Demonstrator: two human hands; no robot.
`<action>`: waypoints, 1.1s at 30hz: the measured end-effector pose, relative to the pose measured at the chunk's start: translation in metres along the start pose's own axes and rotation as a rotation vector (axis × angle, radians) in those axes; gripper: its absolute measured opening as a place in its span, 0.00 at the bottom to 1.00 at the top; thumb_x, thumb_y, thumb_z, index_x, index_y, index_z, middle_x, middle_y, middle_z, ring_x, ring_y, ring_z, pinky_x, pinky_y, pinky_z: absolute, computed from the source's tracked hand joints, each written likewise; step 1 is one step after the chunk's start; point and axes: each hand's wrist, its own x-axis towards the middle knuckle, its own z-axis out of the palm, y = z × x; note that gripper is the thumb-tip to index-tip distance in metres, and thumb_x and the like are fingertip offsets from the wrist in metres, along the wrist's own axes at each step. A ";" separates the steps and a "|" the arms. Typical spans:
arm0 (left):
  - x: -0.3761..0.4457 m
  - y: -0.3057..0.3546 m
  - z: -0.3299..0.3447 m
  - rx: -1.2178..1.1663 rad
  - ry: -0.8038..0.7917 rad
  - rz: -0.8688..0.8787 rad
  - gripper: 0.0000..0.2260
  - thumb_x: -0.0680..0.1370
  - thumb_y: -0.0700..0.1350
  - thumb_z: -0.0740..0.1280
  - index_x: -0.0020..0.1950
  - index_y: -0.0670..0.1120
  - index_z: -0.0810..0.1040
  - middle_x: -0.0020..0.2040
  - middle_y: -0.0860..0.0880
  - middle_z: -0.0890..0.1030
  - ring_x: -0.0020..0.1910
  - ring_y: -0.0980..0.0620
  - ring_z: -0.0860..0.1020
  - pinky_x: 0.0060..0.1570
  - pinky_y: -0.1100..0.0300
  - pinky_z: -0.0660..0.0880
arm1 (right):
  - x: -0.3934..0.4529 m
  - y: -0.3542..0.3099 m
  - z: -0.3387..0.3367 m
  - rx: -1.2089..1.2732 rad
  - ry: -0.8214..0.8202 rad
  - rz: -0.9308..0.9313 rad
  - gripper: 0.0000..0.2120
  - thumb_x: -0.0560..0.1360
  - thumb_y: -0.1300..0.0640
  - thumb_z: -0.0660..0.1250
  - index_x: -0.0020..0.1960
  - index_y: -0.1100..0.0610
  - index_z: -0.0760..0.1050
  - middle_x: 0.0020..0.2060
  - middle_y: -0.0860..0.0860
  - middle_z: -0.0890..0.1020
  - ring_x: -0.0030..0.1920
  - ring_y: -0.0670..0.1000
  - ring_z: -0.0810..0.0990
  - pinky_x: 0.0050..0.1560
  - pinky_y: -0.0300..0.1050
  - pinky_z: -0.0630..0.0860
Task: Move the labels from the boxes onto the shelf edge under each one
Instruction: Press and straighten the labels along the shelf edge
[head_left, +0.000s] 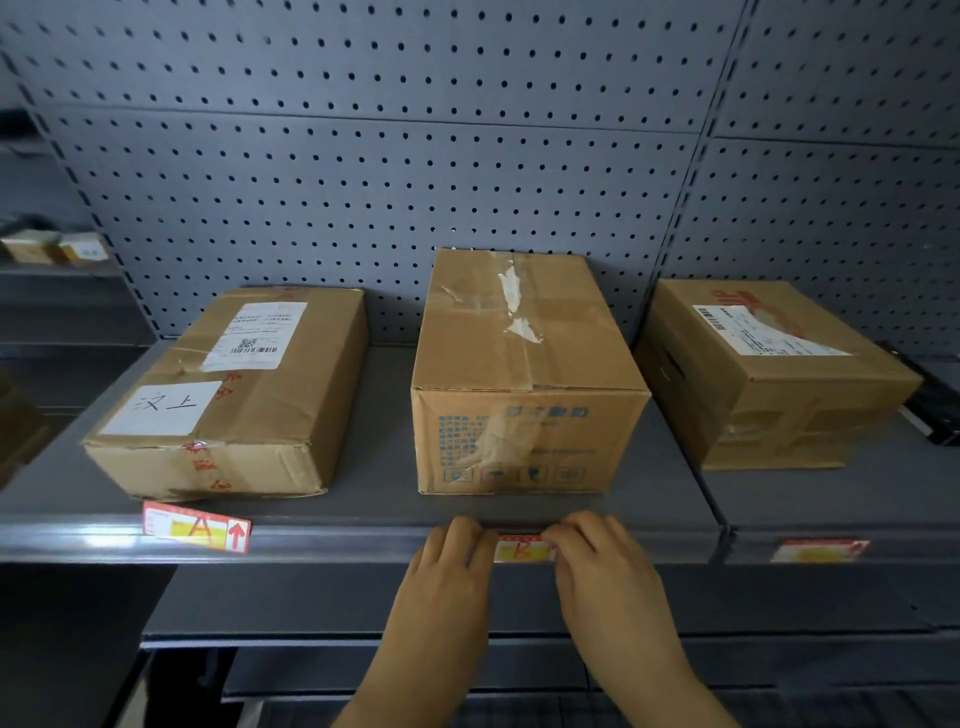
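Three cardboard boxes sit on a grey shelf (374, 499) as a person's left hand (453, 558) and right hand (592, 551) pinch either end of the middle label (523, 550), pressed to the shelf edge (337, 538) beneath the middle box (524, 384). Two more labels, left label (196, 527) and right label (820, 551), line the same edge.

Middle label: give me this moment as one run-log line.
step: pressing middle label onto shelf edge | left hand and right hand: on its ends | left label, right label: on edge
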 end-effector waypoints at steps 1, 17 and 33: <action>0.000 0.000 -0.002 0.008 0.001 -0.004 0.31 0.51 0.40 0.80 0.53 0.48 0.79 0.49 0.51 0.75 0.40 0.51 0.77 0.34 0.62 0.78 | 0.000 -0.001 -0.003 0.010 -0.009 -0.006 0.18 0.58 0.65 0.81 0.44 0.52 0.82 0.40 0.47 0.80 0.39 0.49 0.80 0.32 0.43 0.78; -0.037 -0.051 -0.085 0.306 -0.139 -0.315 0.24 0.51 0.44 0.83 0.45 0.50 0.85 0.41 0.51 0.84 0.38 0.49 0.84 0.35 0.55 0.80 | 0.011 -0.074 -0.006 0.123 -0.183 -0.221 0.18 0.61 0.56 0.80 0.49 0.51 0.81 0.44 0.45 0.82 0.44 0.50 0.82 0.38 0.45 0.81; -0.084 -0.209 -0.166 0.192 -0.168 -0.278 0.23 0.80 0.50 0.63 0.74 0.55 0.61 0.73 0.55 0.65 0.71 0.53 0.66 0.71 0.58 0.62 | 0.037 -0.251 0.062 0.048 -0.022 -0.154 0.20 0.54 0.54 0.83 0.43 0.49 0.80 0.38 0.44 0.81 0.37 0.48 0.81 0.30 0.41 0.78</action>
